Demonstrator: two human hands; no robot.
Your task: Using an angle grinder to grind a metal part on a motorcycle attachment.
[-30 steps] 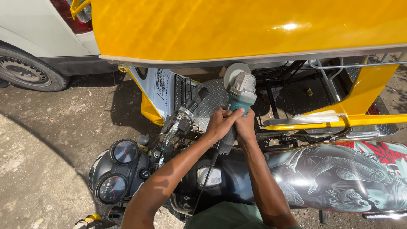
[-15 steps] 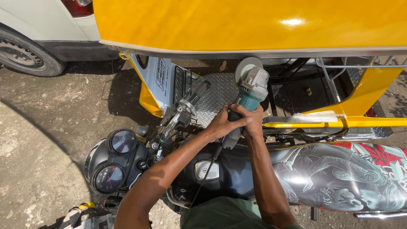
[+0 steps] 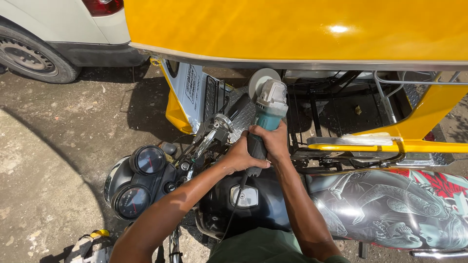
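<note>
**Both hands on the grinder, disc up under the yellow roof**

I've got the angle grinder point(image 3: 265, 117) in both hands, out in front of me over the motorcycle. My left hand point(image 3: 241, 157) wraps the lower, dark end of the handle, fingers curled tight around it, thumb across the top. My right hand point(image 3: 274, 142) sits just above it on the teal body, fingers closed round the far side, so the two hands touch each other along the grip. Nothing loose here: both sets of fingers are clamped on the tool.

The grinder points away from me and upward, its grey head leading. The round disc point(image 3: 261, 81) sits at the top, right up near the lower edge of the yellow roof panel point(image 3: 292, 29); whether it actually touches the metal edge, I cannot tell from here. A thin black cord point(image 3: 234, 204) drops from the handle down across the black fuel tank point(image 3: 253, 204).

Below my forearms, the twin round gauges point(image 3: 139, 180) sit to the left, with the handlebar lever point(image 3: 214, 131) just beside my left hand. The painted side panel point(image 3: 390, 209) with its red and grey artwork stretches off to my right. A white car point(image 3: 58, 29) stands at the far left on the dirt ground point(image 3: 48, 146).
</note>
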